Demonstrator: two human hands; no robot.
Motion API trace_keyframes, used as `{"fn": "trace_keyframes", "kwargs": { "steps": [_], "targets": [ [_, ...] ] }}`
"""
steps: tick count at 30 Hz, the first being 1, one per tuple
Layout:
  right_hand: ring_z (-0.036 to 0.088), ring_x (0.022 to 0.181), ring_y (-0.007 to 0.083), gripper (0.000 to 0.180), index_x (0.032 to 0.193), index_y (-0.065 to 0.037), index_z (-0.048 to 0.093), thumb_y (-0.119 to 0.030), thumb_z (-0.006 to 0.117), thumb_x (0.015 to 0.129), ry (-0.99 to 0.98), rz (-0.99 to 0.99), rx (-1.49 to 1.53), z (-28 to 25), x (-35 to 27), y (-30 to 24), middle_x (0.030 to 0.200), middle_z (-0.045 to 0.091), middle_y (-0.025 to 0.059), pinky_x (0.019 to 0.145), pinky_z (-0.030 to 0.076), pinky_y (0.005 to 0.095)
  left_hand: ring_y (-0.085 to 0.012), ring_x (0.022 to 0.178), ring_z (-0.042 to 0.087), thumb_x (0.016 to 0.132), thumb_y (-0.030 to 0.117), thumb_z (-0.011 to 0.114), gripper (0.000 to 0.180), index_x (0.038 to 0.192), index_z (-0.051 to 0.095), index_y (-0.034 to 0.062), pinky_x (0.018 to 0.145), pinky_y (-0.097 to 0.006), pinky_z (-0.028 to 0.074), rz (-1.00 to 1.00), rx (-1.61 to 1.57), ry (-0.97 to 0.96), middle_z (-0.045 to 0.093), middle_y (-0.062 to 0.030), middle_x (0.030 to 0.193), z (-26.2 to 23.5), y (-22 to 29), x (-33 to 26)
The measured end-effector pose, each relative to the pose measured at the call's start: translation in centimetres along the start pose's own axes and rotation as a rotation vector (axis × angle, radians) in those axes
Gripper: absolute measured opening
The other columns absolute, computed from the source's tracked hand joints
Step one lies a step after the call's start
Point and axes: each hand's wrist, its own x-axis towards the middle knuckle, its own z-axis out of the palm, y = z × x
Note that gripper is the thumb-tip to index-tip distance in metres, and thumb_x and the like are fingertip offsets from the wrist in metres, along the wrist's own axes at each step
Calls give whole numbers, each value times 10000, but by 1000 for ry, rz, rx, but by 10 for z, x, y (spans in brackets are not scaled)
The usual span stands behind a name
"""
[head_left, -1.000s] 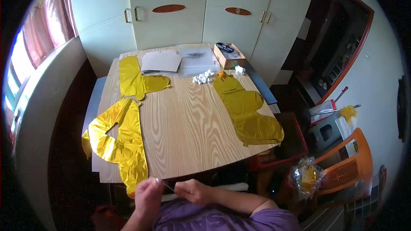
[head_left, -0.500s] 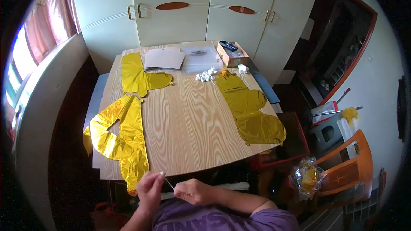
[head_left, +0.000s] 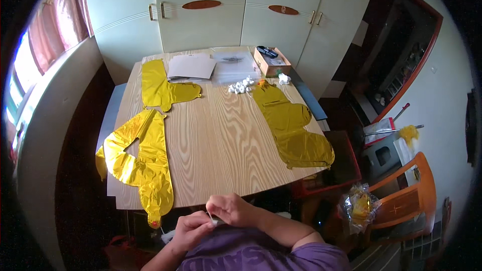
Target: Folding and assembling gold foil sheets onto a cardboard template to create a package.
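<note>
Both hands are close together in front of my body, just off the table's near edge. My left hand [head_left: 193, 229] is closed, pinching a small white piece [head_left: 215, 223] at its fingertips. My right hand [head_left: 232, 210], also closed, grips a thin white strand [head_left: 210, 216] that runs down to that piece. On the table's left lies a flat, deflated gold foil balloon [head_left: 154, 163] with an opening in its middle, its near end hanging over the edge. Another gold foil balloon [head_left: 158, 88] lies behind it. A third, rounded gold foil balloon [head_left: 283, 125] lies on the right.
On the wood-grain table [head_left: 216, 145] are small white rolls [head_left: 241, 86], grey-white sheets [head_left: 191, 66], clear plastic sleeves [head_left: 233, 68] and a box [head_left: 272, 64] with a black tool [head_left: 266, 51]. An orange chair [head_left: 409, 195] stands right, near a crumpled clear bag [head_left: 360, 208].
My left hand has moved right and lower, taking the white piece with it. My right hand has risen slightly, and the hands are now closer together. The balloons lie as before.
</note>
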Motion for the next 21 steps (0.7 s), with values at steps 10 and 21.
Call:
{"fn": "trace_keyframes", "kwargs": {
  "steps": [10,21],
  "targets": [
    [584,704,267,128,902,-23,560,-134,554,966,-17,33,-68,-7,2,1,742,544,148,651,465,363,-112,693,550,868,81,695,88,853,691,-6,650,-264,439,54,157,25,614,-34,735,7,-10,-2],
    [614,736,287,239,921,-8,548,-236,522,990,-38,41,-3,-8,5,6,766,582,144,701,486,380,-115,681,535,883,50,677,74,848,685,-14,640,-265,420,125,180,214,603,-33,739,12,-5,0]
  ]
}}
